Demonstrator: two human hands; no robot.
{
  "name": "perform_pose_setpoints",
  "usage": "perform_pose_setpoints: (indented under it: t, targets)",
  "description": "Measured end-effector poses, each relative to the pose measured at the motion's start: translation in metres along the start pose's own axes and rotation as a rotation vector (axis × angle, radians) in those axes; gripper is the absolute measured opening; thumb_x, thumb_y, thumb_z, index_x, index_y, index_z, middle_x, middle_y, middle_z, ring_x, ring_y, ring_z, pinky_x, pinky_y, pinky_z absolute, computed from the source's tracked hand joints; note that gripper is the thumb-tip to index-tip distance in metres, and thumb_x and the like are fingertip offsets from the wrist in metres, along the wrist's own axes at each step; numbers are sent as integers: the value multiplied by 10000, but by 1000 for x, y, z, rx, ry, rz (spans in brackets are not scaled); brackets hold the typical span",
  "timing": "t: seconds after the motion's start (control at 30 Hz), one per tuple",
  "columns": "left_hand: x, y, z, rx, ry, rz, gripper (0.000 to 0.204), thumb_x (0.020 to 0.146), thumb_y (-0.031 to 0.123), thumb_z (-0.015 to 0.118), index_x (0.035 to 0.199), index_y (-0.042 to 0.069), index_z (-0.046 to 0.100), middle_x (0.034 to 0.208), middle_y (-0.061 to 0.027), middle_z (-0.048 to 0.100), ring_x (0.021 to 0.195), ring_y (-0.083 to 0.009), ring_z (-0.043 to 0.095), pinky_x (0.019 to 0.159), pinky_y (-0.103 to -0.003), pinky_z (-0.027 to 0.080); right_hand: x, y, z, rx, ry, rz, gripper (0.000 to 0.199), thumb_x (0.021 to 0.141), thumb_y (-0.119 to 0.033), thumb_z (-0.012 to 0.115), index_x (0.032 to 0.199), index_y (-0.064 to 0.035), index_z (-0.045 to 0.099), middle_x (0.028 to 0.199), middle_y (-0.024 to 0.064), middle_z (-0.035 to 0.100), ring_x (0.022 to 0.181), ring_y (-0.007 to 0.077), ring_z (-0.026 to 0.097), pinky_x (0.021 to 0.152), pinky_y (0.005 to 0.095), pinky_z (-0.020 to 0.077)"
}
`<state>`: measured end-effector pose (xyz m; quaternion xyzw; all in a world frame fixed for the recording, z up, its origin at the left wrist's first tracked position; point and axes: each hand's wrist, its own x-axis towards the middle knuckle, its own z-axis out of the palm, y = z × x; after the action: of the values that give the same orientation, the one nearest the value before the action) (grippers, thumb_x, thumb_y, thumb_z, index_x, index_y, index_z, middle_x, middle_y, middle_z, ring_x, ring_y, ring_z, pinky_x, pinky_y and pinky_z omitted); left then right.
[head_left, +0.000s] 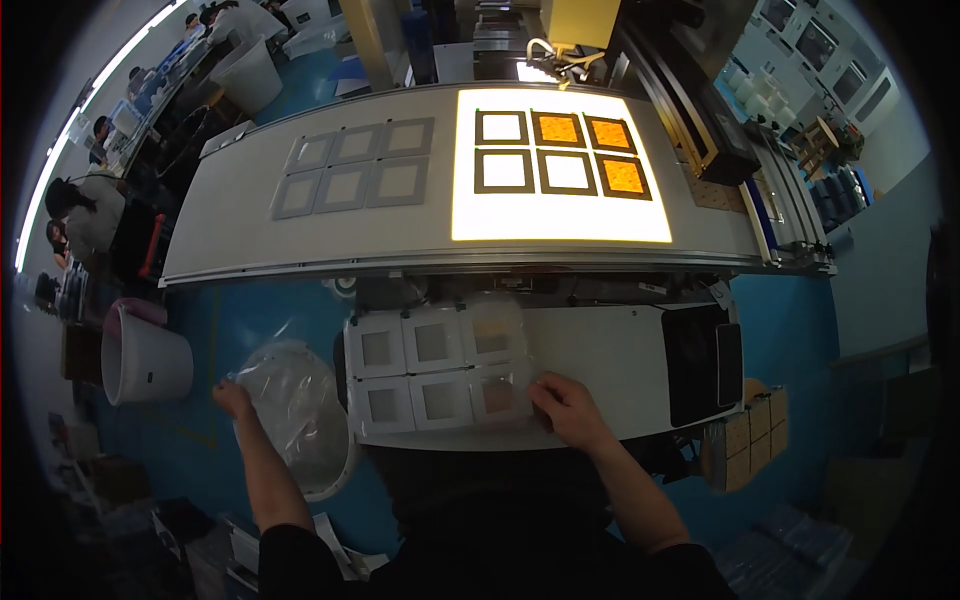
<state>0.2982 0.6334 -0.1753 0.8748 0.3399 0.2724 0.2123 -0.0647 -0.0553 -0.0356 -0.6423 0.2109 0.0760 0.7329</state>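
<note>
A pale sheet of several square frames with window openings (408, 385) lies on the white desk in front of me. My right hand (568, 408) is closed at its right edge, thumb and fingers pinching there. Out to the left, over a round bin, my left hand (233, 398) is closed, with a clear plastic film (285, 385) running from beside its fingers down into the bin. Where the film ends inside the bin is hard to make out.
Beyond the desk stands a long worktable (230, 230) with a second frame sheet (350, 170) and a lit panel (560, 220) bearing dark frames, some filled orange. The white bin (340, 470) is left of the desk; a black pad (695, 365) lies right. People sit far left.
</note>
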Motion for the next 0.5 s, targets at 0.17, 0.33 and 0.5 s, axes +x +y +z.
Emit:
perform_pose_setpoints:
  t: [0.17, 0.33, 0.5]
  targets:
    - [34, 14, -84, -587, 85, -172, 384, 1092, 322, 554, 1178, -24, 698, 1172, -175, 777, 1033, -327, 753, 911, -462, 589, 4, 1, -1, -27, 0, 12, 256, 1097, -202, 623, 881, -65, 612, 695, -35, 548, 616, 64, 485, 566, 252, 401]
    - [7, 65, -114, -712, 3, 187, 347, 1145, 248, 511, 1266, -8, 711, 1305, -158, 726, 1156, -247, 708, 990, -377, 583, 2, -3, 1, -58, 104, 14, 248, 1058, -208, 683, 866, -55, 644, 713, -41, 571, 633, 59, 501, 588, 258, 395]
    - [-102, 22, -30, -112, -404, 595, 236, 1092, 175, 517, 1091, 10, 686, 1142, -225, 686, 1071, -421, 657, 987, -465, 507, -5, -13, 3, -108, 145, -30, 282, 1051, -196, 692, 813, -58, 632, 668, -43, 559, 613, 56, 493, 575, 253, 377]
